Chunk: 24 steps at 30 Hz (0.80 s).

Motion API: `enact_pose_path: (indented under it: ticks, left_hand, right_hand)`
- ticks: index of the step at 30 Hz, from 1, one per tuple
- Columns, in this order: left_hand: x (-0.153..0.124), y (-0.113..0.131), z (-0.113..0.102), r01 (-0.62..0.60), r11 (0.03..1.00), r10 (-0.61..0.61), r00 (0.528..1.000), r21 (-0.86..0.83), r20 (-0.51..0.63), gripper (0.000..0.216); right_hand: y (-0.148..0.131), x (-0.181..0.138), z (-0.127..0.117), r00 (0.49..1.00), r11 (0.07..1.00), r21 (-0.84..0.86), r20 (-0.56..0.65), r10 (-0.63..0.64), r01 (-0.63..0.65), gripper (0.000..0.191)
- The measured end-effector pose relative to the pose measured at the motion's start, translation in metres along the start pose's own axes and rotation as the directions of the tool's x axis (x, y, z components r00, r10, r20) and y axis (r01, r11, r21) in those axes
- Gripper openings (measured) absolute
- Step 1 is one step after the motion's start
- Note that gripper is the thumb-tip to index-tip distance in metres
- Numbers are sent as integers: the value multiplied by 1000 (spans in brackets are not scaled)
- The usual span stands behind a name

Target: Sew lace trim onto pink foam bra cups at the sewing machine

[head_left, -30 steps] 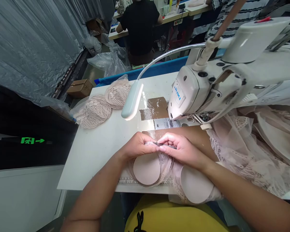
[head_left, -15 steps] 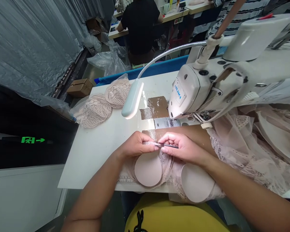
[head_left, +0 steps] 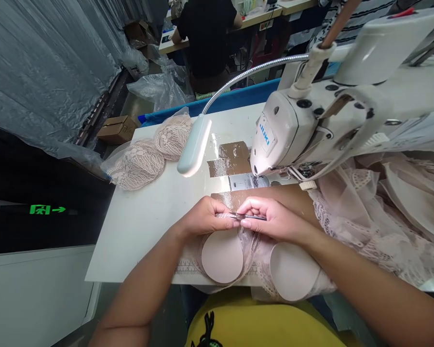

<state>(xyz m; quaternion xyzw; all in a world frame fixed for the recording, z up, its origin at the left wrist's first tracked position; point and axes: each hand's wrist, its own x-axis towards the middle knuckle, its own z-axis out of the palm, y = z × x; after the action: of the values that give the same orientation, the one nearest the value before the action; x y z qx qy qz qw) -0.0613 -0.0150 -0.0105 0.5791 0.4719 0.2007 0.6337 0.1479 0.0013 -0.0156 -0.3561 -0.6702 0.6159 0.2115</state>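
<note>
A pale pink lace bra (head_left: 222, 258) lies at the table's front edge, its two smooth cups facing up. My left hand (head_left: 208, 215) pinches the bra's upper lace edge between thumb and fingers. Close beside it, my right hand (head_left: 271, 218) is closed around slim metal thread snips (head_left: 255, 217), their pointed end directed left at the pinched edge. The fingertips of both hands nearly meet there. Whether the blades touch the fabric I cannot tell. Just beyond my hands is the needle plate (head_left: 244, 182) of the white sewing machine (head_left: 278, 130).
A lamp (head_left: 195, 144) on a bendable neck hangs over the table. Another lace bra (head_left: 141, 161) lies at the back left, and a heap of lace pieces (head_left: 369, 212) is on the right. A ruler strip (head_left: 186, 268) runs along the front edge. Beyond, a person in black (head_left: 206, 38) sits.
The view has shifted slightly. Both hands keep nearly the same hold on the bra and the thread snips; the bra's left cup sits slightly lower.
</note>
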Motion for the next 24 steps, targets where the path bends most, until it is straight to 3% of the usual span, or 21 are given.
enact_pose_path:
  ticks: [7,11,15,18,20,24]
  left_hand:
    - [0,1,2,9,998,-10,1000,59,10,40]
    - [-1,2,0,26,999,-25,999,41,-20,32]
    - [-2,3,-2,-11,1000,11,1000,10,-14,31]
    - [-2,2,-4,-30,998,30,1000,-50,6,29]
    - [-1,0,-7,-48,994,49,999,-98,11,30]
    - [0,-7,-18,-71,984,58,994,-161,-89,43]
  right_hand:
    - [-5,2,4,998,997,-72,-56,-12,8,19]
    - [-3,1,-1,993,997,74,-108,36,-29,21]
    - [-4,-2,-8,991,987,127,-77,110,-100,29]
    - [-5,-2,-7,993,995,19,-64,96,-95,35]
    - [-6,-1,-4,997,989,-138,-46,55,-60,28]
    - [-6,-2,0,998,949,-315,-64,3,-23,30]
